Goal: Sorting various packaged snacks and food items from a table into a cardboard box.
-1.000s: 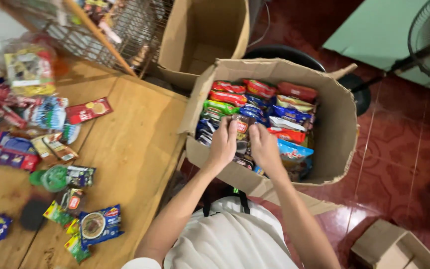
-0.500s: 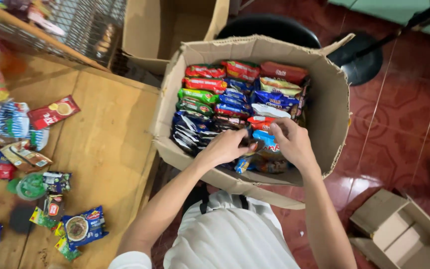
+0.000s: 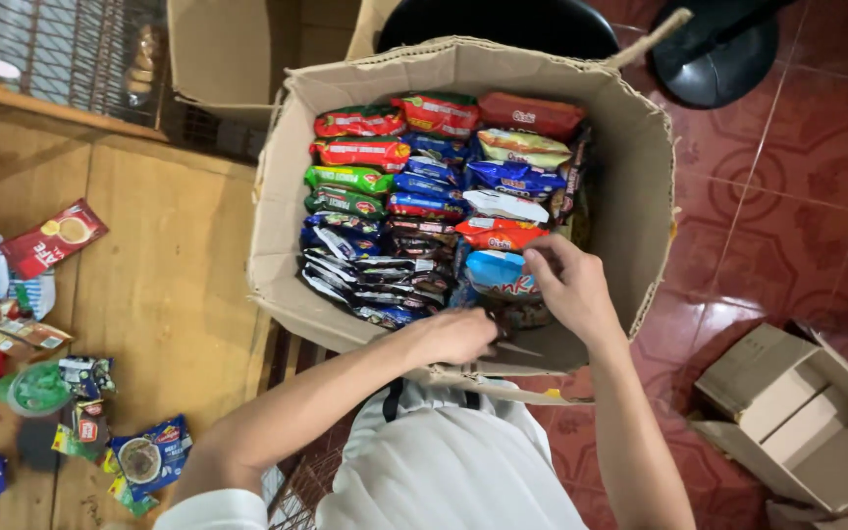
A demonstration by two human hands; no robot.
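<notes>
Snack packs (image 3: 414,206) fill the big cardboard box (image 3: 640,177) in front of you, packed in rows w/ red, green and blue ones side by side. Both your hands are down inside the box at the near end. Your right hand (image 3: 566,285) has its fingers curled on a light blue pack (image 3: 498,270), thumb on the top edge, so it's holding that one. Your left hand (image 3: 453,334) is low by the near wall of the box, next to the dark packs (image 3: 370,280). Its fingers are bent, but you can't tell if it grips anything (they're mostly hidden).

The box sits just past the edge of a wooden table (image 3: 164,255) on your left. More packs lie loose on that table, e.g. a red coffee pack (image 3: 51,236) and a blue one w/ a cup on it (image 3: 144,456). A small open box (image 3: 797,417) sits on the red tile floor (image 3: 787,216) to your right, well apart from the big one.
</notes>
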